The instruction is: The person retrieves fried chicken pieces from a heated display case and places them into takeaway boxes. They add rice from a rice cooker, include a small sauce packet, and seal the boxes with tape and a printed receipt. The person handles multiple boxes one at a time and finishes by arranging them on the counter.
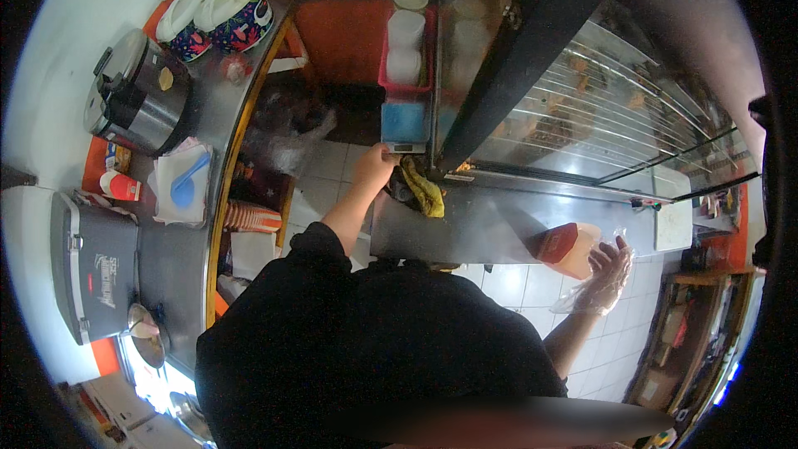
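Note:
My bare left hand (371,167) reaches to the left end of the steel counter (480,231). Its fingertips are at the near edge of a digital kitchen scale (408,148) with a blue top; whether they pinch anything is unclear. Just right of them lies a crumpled yellow cloth (425,190), with a dark item partly hidden beside it. A clear plastic glove covers my right hand (608,268), its fingers apart. Close to those fingers, a red and cream paper food box (567,251) stands at the counter's front edge; I cannot tell whether they touch it.
A glass display case (598,106) with wire racks rises behind the counter. Beyond the scale, a pink basket (382,75) holds white containers. The left-hand counter (177,274) carries a large cooker (143,93), patterned pots (237,19) and a blue paddle (185,186). Wooden shelves (692,337) stand right.

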